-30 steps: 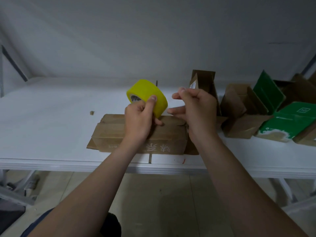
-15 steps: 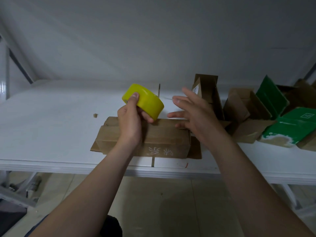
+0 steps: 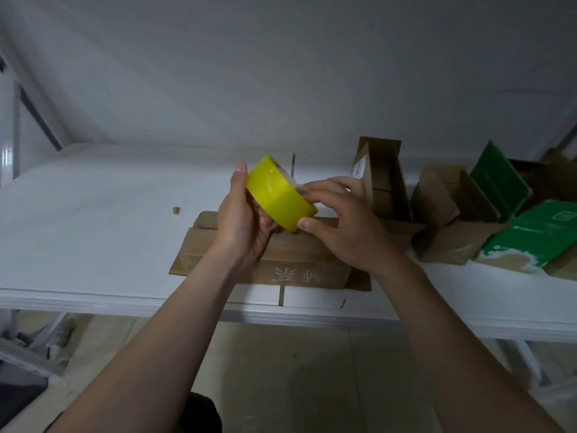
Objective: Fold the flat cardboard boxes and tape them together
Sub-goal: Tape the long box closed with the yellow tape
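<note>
The tape roll (image 3: 281, 195) looks like smooth, glossy yellow plastic. The folded box (image 3: 299, 260) is matt brown cardboard, creased and slightly rough. The surface (image 3: 93, 229) is smooth, white and faintly shiny. The green boxes (image 3: 537, 235) at its right edge are printed card, scuffed pale along one edge.

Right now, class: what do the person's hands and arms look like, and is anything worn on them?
The left hand and right hand are bare: no gloves, rings or watch show. The left forearm and right forearm are uncovered down to the frame's edge, with no sleeve in view. The fingernails are short.
</note>
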### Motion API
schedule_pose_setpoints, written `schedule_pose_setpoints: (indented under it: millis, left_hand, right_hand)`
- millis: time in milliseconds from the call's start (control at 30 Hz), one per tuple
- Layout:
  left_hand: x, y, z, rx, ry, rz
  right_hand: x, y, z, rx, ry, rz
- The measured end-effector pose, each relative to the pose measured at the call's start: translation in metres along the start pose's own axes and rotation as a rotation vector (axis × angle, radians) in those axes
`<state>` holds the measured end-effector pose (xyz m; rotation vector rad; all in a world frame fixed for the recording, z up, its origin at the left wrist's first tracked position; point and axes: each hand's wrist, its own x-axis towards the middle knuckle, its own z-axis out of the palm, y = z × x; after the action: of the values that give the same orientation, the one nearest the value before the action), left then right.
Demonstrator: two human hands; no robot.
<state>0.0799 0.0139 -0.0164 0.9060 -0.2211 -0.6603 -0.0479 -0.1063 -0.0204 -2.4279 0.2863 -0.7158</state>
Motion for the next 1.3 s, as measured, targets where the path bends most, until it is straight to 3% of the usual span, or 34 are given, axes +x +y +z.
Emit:
schedule_pose_setpoints:
  millis: [200, 533, 900, 1033, 1167, 1300]
  left_hand:
    - [0.002, -0.002, 0.005, 0.138, 0.112, 0.111]
    - [-0.004, -0.003, 0.006, 0.188, -0.023, 0.18]
    - [-0.004, -0.006, 0.006, 0.288, 0.024, 0.282]
    - [-0.001, -0.009, 0.004, 0.239, 0.061, 0.244]
    - [-0.002, -0.007, 0.004, 0.163, 0.036, 0.241]
    - [-0.009, 0.003, 0.006, 0.135, -0.025, 0.27]
  right_hand:
    - [-0.003, -0.017, -0.018, 0.335, 0.037, 0.003]
    - [-0.007, -0.006, -0.008, 0.116, -0.075, -0.024]
    - [-0.008, -0.004, -0.012, 0.043, -0.127, -0.033]
    - [-0.008, -0.009, -0.011, 0.063, -0.073, -0.027]
    - [-0.005, -0.012, -0.01, 0.179, 0.037, 0.024]
    - [-0.002, -0.013, -0.012, 0.146, 0.091, 0.072]
